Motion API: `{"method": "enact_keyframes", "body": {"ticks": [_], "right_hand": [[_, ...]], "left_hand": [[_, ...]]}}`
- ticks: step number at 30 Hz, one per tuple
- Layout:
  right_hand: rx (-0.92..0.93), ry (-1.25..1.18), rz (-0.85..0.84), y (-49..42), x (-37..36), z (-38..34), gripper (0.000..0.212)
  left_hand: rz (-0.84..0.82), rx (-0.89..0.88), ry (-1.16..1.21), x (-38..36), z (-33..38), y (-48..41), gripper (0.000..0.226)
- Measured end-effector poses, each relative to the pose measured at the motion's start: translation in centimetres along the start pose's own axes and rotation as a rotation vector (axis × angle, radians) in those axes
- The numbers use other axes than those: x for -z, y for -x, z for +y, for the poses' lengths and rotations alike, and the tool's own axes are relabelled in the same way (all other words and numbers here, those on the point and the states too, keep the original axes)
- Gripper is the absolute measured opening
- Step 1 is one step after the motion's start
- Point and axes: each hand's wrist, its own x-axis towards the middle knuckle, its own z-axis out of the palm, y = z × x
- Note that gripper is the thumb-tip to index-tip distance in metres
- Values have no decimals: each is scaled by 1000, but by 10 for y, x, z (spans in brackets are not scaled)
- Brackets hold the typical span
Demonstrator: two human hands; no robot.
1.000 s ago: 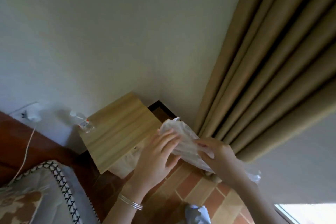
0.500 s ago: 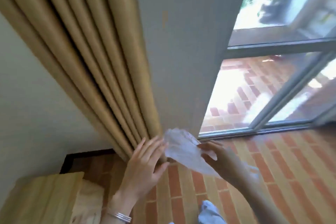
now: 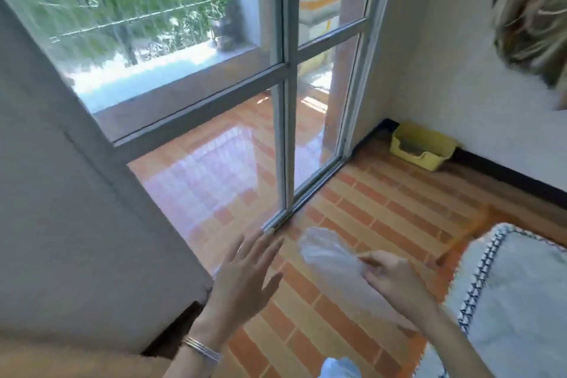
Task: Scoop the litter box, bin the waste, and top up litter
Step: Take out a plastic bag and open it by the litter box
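A thin clear plastic bag (image 3: 334, 267) hangs crumpled over the brick-pattern floor, pinched by my right hand (image 3: 395, 282) at its right side. To the left of the bag my left hand (image 3: 245, 276) is held flat with spread fingers, apart from it and holding nothing. A yellow litter box (image 3: 422, 146) stands on the floor in the far right corner against the white wall, with dark litter visible inside. No scoop or bin shows.
A glass sliding door with a grey frame (image 3: 283, 101) fills the far side. A grey wall block (image 3: 76, 193) stands at the left. A white cushion with dark stitching (image 3: 506, 301) lies at the lower right. Orange brick floor (image 3: 383, 209) stretches toward the litter box.
The view has swung right from the curtain and wooden box to the glass door and the litter box corner. My left hand has let go of the bag; my right hand still holds it.
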Motion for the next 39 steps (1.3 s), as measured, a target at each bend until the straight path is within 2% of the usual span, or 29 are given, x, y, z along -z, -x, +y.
{"method": "enact_keyframes", "body": {"ticks": [7, 12, 19, 29, 39], "right_hand": [[-85, 37, 150, -55, 101, 71, 27], [-150, 26, 205, -86, 132, 108, 27], [-262, -2, 235, -154, 147, 152, 28], [-251, 21, 402, -310, 224, 189, 28], [-393, -11, 329, -388, 265, 295, 29]], "left_hand": [[15, -206, 28, -16, 67, -164, 57], [-42, -300, 41, -40, 92, -237, 57], [-103, -403, 72, -83, 80, -333, 56], [-57, -511, 109, -97, 55, -533, 56], [-159, -604, 163, -169, 102, -672, 55]]}}
